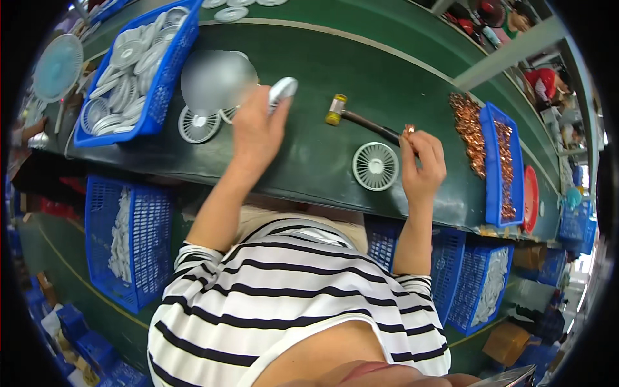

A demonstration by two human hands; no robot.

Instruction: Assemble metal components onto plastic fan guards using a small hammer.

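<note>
My left hand (256,126) is closed on a white slotted plastic disc (284,88), raised on edge above the green worktable. Between the thumb and fingers of my right hand (423,166) is a small copper-coloured metal piece (409,129). Just left of that hand another white slotted disc (376,166) lies flat on the table. A mallet (336,109) with a yellow-faced head rests beyond it, its dark handle running toward my right fingers. More slotted discs (198,125) lie left of my left hand, partly hidden by a blurred patch.
A blue crate (169,77) full of white discs stands at the left of the table. On the right, copper pieces (469,132) lie heaped beside a blue tray (494,169) holding more. A red dish (530,200) sits past it. Blue crates (150,235) stand below the table edge.
</note>
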